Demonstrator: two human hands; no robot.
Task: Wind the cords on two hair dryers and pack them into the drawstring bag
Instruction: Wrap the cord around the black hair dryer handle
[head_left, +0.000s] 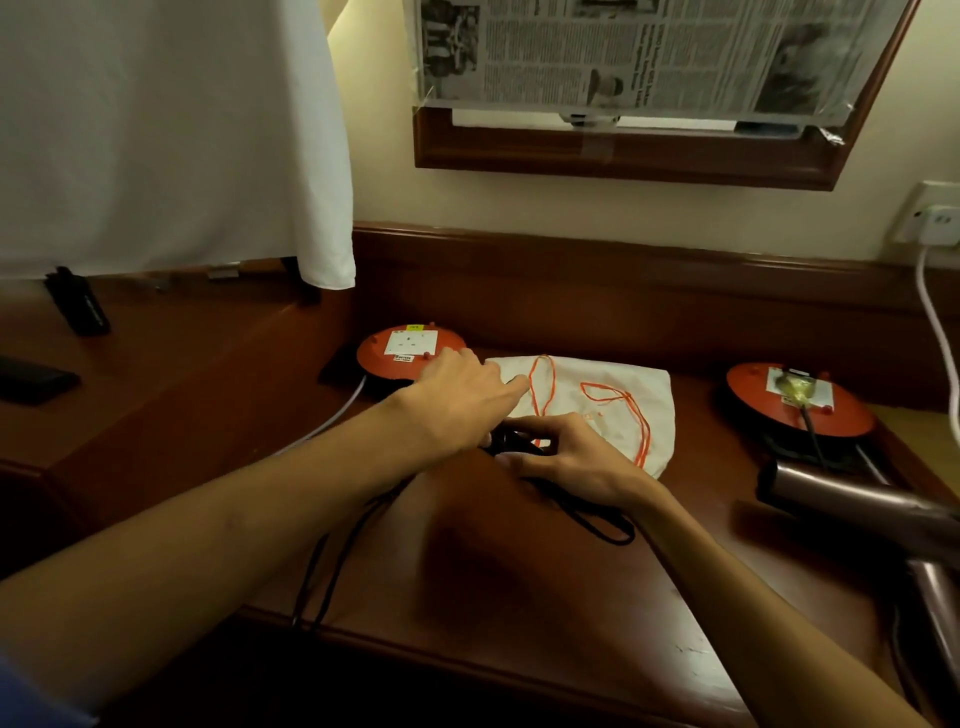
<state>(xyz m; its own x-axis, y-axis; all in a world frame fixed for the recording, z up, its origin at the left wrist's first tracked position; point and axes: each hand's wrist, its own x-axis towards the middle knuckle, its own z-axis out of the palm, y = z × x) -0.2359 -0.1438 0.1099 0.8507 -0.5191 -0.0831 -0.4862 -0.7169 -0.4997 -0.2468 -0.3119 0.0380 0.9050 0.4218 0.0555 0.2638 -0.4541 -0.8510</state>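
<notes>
Cord (332, 566): black, limp; trails from the worktop (519, 597) front edge up to both hands.
Left hand (457, 395): fingers extended, grip released, fingertips at the drawstring bag (623, 395) edge.
Right hand (576, 457): grip pinching gathered cord loops.
Drawstring bag: flat, white, orange strings lying loose on top.
Hair dryer (857, 514): far right, bronze, rigid; judged weighty.
Handling: cord likely springs loose; hold the bundle firmly, lift dryer by the handle.

glossy wooden desk (519, 597), white cloth bag (623, 384)
</notes>
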